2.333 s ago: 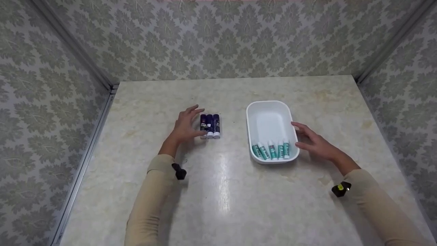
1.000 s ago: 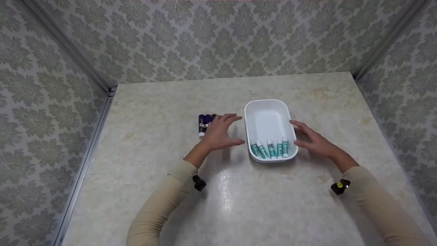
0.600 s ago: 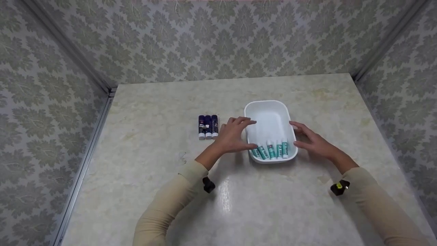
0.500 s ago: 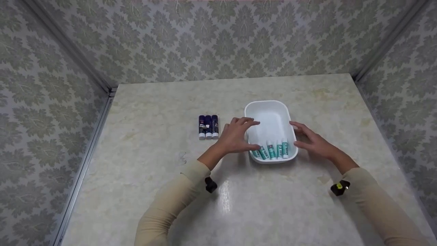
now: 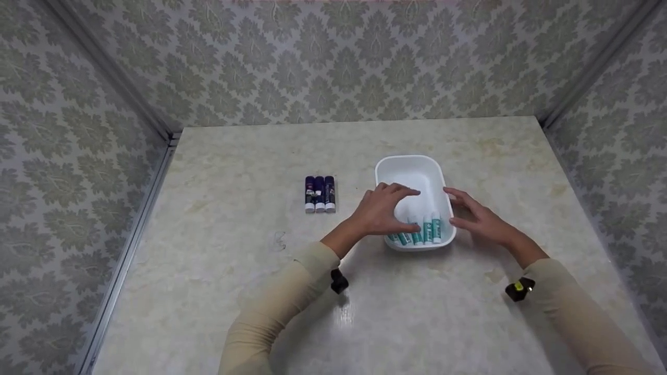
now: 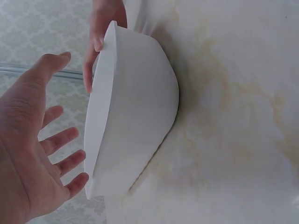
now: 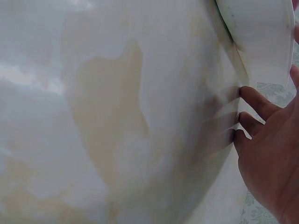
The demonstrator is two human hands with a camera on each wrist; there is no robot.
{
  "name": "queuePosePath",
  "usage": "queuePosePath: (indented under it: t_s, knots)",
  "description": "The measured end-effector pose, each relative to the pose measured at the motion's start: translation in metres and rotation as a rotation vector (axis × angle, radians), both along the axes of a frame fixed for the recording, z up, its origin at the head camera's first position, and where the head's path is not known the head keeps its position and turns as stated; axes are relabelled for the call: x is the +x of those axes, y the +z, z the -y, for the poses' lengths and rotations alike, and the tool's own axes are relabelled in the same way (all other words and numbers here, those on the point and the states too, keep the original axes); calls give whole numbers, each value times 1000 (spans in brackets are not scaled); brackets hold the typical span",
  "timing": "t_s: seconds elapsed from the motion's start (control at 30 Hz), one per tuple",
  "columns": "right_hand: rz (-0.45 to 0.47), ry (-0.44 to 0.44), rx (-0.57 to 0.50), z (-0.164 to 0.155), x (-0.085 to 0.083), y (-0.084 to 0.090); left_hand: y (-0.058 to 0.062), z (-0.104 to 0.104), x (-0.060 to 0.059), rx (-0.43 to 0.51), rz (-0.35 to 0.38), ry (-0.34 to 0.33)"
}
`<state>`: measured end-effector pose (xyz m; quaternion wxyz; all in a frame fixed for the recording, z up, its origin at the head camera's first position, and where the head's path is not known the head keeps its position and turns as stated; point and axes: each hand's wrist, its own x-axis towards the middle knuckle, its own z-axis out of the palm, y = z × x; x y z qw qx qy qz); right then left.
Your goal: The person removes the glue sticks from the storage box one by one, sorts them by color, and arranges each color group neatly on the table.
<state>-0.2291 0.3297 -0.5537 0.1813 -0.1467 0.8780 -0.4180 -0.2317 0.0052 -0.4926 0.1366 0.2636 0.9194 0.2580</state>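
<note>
On the marble tabletop (image 5: 219,291), a white tub (image 5: 411,166) holds teal tubes (image 5: 428,229). Your left hand (image 5: 383,211) hovers spread over them. Your right hand (image 5: 477,219), fingers relaxed, rests at the tub's 3 o'clock wall.

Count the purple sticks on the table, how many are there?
3. The purple sticks lie side by side in a row on the table, left of the white tub. None look hidden.

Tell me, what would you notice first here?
A white tub sits in the middle of the table, with green tubes at its near end. The left hand reaches into it, and the right hand rests against its side. Three purple sticks lie to the left.
</note>
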Motion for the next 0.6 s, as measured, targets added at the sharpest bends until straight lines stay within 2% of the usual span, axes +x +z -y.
queuePosePath:
  t_s: [0.37,0.6]
  knots:
    - [-7,6,2,1,0,0,-11,-17,-4,6,39,-35]
    - [-1,-10,34,4,-1,0,-16,-27,-7,-22,109,-89]
